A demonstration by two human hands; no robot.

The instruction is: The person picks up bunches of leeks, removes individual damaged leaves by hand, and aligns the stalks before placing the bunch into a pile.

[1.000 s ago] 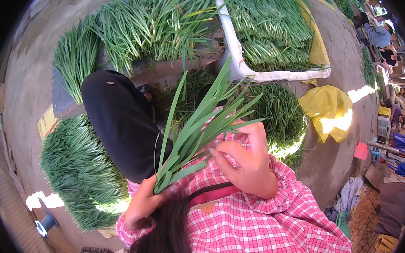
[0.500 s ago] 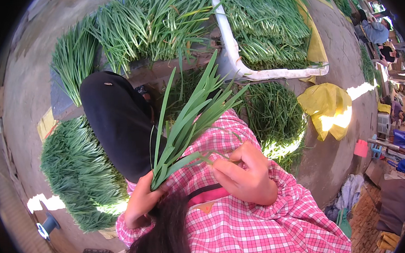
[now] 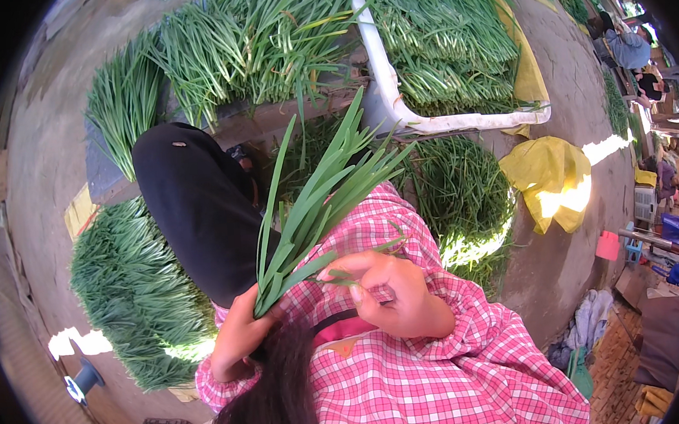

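Observation:
My left hand is closed round the lower ends of a small bunch of garlic chives, whose flat green leaves fan up and to the right in front of my chest. Just right of it, my right hand has thumb and forefinger pinched on a thin chive leaf at the bunch's lower right side. A loose leaf tip sticks out above those fingers. The stem ends inside my left hand are hidden.
Rows of chives lie on a low dark board ahead, beside a white-rimmed tray stacked with more. Chive heaps stand at my left and a loose pile at my right. A yellow cloth lies beyond; people sit far right.
My right hand has shifted slightly left and up toward the bunch, and its fingers have changed their hold on the leaf. My left hand and the bunch stay almost still.

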